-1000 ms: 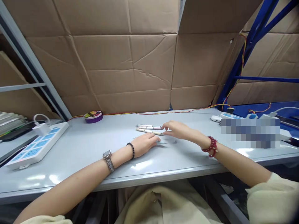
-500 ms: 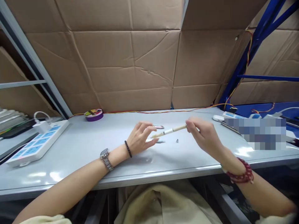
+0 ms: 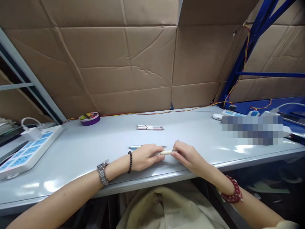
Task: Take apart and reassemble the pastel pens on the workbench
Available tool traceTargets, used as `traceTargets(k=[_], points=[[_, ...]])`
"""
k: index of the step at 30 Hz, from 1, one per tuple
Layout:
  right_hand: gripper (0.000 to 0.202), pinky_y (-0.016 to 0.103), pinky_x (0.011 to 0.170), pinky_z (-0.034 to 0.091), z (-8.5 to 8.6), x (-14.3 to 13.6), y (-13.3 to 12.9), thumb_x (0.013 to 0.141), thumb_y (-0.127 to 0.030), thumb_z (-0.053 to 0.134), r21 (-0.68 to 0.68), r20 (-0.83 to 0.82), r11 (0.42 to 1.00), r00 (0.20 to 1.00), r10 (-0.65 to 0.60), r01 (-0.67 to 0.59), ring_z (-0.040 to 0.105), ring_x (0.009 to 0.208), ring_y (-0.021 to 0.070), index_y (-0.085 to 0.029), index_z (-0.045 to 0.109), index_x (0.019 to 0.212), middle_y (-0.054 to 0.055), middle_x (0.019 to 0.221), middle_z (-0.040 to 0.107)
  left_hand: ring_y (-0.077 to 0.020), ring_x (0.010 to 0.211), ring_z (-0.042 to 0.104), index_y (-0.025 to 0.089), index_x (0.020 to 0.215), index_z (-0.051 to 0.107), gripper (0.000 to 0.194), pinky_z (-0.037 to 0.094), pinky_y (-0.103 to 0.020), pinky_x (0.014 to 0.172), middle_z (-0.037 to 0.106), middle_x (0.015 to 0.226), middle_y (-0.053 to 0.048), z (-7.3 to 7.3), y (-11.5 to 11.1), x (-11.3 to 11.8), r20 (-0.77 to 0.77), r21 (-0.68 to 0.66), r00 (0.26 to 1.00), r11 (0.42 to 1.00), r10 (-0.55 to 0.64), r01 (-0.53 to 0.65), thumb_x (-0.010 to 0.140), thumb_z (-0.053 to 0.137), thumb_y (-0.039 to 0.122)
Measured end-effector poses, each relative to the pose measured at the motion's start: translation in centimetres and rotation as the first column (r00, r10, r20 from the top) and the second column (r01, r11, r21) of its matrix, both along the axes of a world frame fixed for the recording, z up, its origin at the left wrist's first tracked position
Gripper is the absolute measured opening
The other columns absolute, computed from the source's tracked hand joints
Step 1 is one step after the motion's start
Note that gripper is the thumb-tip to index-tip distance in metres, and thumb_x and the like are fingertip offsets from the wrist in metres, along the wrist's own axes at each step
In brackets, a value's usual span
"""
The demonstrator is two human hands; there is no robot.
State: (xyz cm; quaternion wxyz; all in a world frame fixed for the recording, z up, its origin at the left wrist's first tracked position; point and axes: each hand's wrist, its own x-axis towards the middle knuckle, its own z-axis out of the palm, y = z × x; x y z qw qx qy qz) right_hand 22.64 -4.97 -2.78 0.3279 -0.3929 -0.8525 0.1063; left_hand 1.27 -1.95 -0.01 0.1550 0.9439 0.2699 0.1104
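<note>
A cream-coloured pen (image 3: 166, 152) is held level between my two hands, low over the front of the table. My left hand (image 3: 145, 157) has its fingers wrapped round the pen's left part, which they hide. At the other end, my right hand (image 3: 189, 156) pinches the pen with thumb and fingertips. Just above those fingertips shows a small dark point (image 3: 177, 140), too little to name. Partly behind my left hand lies a light blue pen (image 3: 135, 147) on the table. Farther back, two slim pens (image 3: 149, 128) rest side by side.
A purple tape roll (image 3: 90, 119) sits at the back left. White power strips stand at the left (image 3: 33, 149) and the back right (image 3: 232, 113). A thin red-yellow cable (image 3: 143, 113) runs along the back edge, before a cardboard wall (image 3: 124, 57).
The pen has come down and nearer to me, and my hands have closed together on it. My left fingers were spread; now they grip it. The small grey cone on the table no longer shows.
</note>
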Motion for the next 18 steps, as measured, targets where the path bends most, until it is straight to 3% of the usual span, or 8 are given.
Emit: traceTargets(k=[3,6,9,12,15,18], points=[[0.031,0.025,0.051,0.036,-0.1,-0.1,-0.2,0.093,-0.040,0.039,-0.025,0.039,0.999,0.999,-0.032,0.033,0.042,0.054,0.0127,-0.021,0.042,0.069,-0.002,0.062,0.048,-0.0163,0.078,0.056,0.018,0.089,0.057,0.031,0.043,-0.025,0.070,0.058,0.083,-0.003,0.1,0.1,0.1,0.012,0.001,0.999,0.999,-0.033,0.033,0.096,0.030,0.034],[0.038,0.026,0.050,0.032,-0.3,-0.2,-0.3,0.095,-0.037,0.031,0.016,0.055,0.997,0.996,-0.071,0.071,0.039,0.051,0.0129,-0.021,0.039,0.061,-0.002,0.056,0.045,-0.0162,0.073,0.056,0.020,0.103,0.049,0.021,0.043,-0.025,0.066,0.059,0.084,-0.002,-0.1,-0.3,0.2,-0.010,0.020,1.000,1.000,0.015,-0.015,0.095,0.036,0.033],[0.032,0.025,0.051,0.035,-0.4,-0.2,-0.2,0.094,-0.035,0.036,0.018,-0.043,0.994,0.993,-0.111,0.112,0.042,0.053,0.0126,-0.021,0.043,0.066,-0.001,0.061,0.049,-0.0159,0.064,0.054,0.020,0.097,0.046,0.017,0.040,-0.025,0.059,0.059,0.076,0.000,-0.1,-0.4,0.2,-0.032,0.047,0.996,0.995,0.088,-0.086,0.095,0.035,0.033],[0.016,0.025,0.057,0.042,-0.5,-0.1,-0.1,0.090,-0.032,0.048,-0.042,-0.141,0.997,0.987,-0.073,0.067,0.049,0.061,0.0125,-0.020,0.048,0.079,0.000,0.073,0.055,-0.0166,0.066,0.053,0.020,0.088,0.046,0.022,0.040,-0.026,0.061,0.059,0.076,-0.001,-0.2,-0.1,0.1,-0.029,0.069,0.994,0.992,0.104,-0.102,0.096,0.028,0.029],[0.014,0.024,0.058,0.043,-0.4,-0.1,-0.1,0.085,-0.033,0.056,-0.099,-0.123,0.994,0.991,-0.055,0.043,0.052,0.062,0.0128,-0.021,0.050,0.087,0.000,0.077,0.058,-0.0174,0.074,0.055,0.019,0.085,0.048,0.026,0.042,-0.027,0.066,0.059,0.083,-0.003,-0.4,0.4,0.0,-0.014,0.079,0.994,0.991,0.108,-0.107,0.096,0.025,0.025],[0.013,0.024,0.055,0.042,-0.2,-0.1,-0.2,0.088,-0.033,0.052,-0.123,-0.060,0.991,0.996,-0.059,0.051,0.052,0.059,0.0124,-0.021,0.052,0.090,-0.001,0.075,0.059,-0.0165,0.078,0.057,0.020,0.094,0.049,0.025,0.042,-0.027,0.069,0.061,0.090,-0.003,-0.6,0.6,-0.1,-0.004,0.066,0.996,0.994,0.092,-0.091,0.096,0.025,0.022]])
